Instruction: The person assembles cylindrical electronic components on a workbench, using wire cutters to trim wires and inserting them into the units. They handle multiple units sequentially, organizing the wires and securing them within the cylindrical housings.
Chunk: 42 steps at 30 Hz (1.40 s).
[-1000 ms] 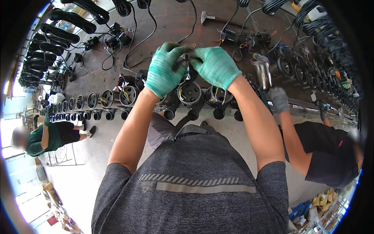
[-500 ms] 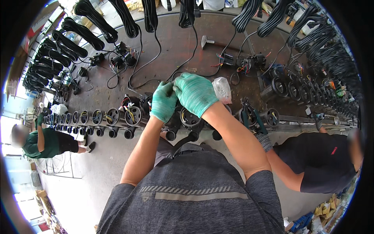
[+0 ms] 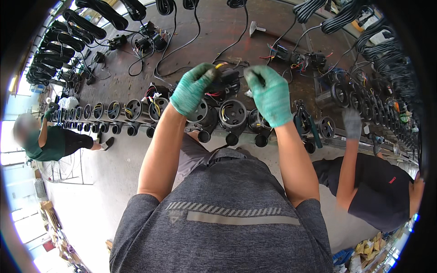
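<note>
My left hand (image 3: 193,89), in a green glove, is closed in a pinch; a small yellow piece (image 3: 221,65) shows by its fingertips. What it holds is unclear. My right hand (image 3: 271,96), gloved alike, has thumb and fingers curled together; whatever is in them is hidden. Between the hands lies a black motor-like part (image 3: 231,83) with red wires below it. A black cable (image 3: 235,44) runs down to this spot from a coil at the far edge. Nearer me stand round black housings (image 3: 233,113) with side pipes, some with yellow wires inside.
Coiled black cables (image 3: 339,20) line the table's far rim. A hammer (image 3: 255,30) lies on the brown tabletop (image 3: 209,38). Green-handled pliers (image 3: 314,132) rest at right, near a co-worker's grey-gloved hand (image 3: 352,123). Another person (image 3: 52,141) stands at far left. Housings line the near edge.
My hands, together before, are now apart: the right has moved rightward, the left slightly up. The dark part between them has come into sight. The co-worker's hand at right has moved away from the pliers.
</note>
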### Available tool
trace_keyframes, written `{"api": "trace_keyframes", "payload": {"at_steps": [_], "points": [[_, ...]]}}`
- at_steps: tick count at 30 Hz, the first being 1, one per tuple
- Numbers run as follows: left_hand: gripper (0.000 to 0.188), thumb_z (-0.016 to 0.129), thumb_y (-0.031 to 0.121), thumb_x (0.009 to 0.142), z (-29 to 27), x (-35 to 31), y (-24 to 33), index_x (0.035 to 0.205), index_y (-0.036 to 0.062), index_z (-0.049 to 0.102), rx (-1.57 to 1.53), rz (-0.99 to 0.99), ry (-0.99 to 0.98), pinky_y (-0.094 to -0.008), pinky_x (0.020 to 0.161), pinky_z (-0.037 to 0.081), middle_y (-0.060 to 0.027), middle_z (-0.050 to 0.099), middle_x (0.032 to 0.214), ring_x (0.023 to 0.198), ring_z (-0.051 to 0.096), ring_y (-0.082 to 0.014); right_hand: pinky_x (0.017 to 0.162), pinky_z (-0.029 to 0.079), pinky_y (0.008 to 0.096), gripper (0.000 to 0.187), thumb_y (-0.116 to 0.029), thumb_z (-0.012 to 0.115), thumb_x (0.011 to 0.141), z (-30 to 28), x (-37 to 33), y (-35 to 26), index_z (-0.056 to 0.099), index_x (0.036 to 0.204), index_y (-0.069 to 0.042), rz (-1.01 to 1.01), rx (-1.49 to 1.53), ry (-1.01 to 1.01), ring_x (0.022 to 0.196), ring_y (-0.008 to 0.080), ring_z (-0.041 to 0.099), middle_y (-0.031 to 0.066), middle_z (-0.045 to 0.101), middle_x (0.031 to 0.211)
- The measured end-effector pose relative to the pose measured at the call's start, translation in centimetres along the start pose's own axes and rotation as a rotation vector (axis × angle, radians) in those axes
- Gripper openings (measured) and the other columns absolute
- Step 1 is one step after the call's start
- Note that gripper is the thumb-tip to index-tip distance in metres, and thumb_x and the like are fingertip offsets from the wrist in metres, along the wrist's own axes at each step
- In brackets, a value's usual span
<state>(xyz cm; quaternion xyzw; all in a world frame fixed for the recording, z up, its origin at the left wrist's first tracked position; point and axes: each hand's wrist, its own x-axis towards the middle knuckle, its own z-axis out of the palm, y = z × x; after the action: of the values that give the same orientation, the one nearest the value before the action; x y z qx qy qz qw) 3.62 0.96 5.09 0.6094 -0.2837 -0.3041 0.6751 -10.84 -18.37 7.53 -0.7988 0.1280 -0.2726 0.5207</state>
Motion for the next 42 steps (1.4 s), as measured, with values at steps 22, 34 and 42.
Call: {"api": "trace_keyframes", "payload": {"at_steps": [22, 34, 42], "points": [[0.024, 0.056, 0.016, 0.114, 2.0, -2.7, -5.4, 0.128, -0.0006, 0.068, 0.341, 0.136, 0.118, -0.0318, 0.093, 0.056, -0.0086, 0.077, 0.11, 0.1, 0.069, -0.0139, 0.081, 0.061, 0.0481, 0.021, -0.021, 0.074, 0.095, 3.4, -8.6, 5.7, 0.077, 0.11, -0.007, -0.095, -0.512, -0.167, 0.092, 0.0389, 0.073, 0.0171, 0.075, 0.106], [0.025, 0.059, 0.017, 0.113, 2.2, -2.7, -8.4, 0.13, -0.0004, 0.067, 0.362, 0.151, 0.049, -0.032, 0.094, 0.055, -0.0077, 0.076, 0.111, 0.101, 0.067, -0.0143, 0.078, 0.058, 0.0321, 0.02, -0.008, 0.077, 0.096, 3.6, -9.5, 8.1, 0.078, 0.116, -0.003, 0.318, 0.088, -0.044, 0.084, 0.0166, 0.071, 0.0096, 0.076, 0.099], [0.024, 0.061, 0.015, 0.112, 2.3, -2.9, -8.4, 0.129, -0.0008, 0.068, 0.451, 0.187, 0.078, -0.0327, 0.09, 0.055, -0.0097, 0.076, 0.107, 0.098, 0.067, -0.0145, 0.072, 0.055, 0.0283, 0.009, -0.001, 0.073, 0.095, 3.4, -9.9, 8.2, 0.067, 0.102, -0.003, 0.372, 0.064, -0.066, 0.077, 0.0094, 0.063, 0.0025, 0.066, 0.085]]}}
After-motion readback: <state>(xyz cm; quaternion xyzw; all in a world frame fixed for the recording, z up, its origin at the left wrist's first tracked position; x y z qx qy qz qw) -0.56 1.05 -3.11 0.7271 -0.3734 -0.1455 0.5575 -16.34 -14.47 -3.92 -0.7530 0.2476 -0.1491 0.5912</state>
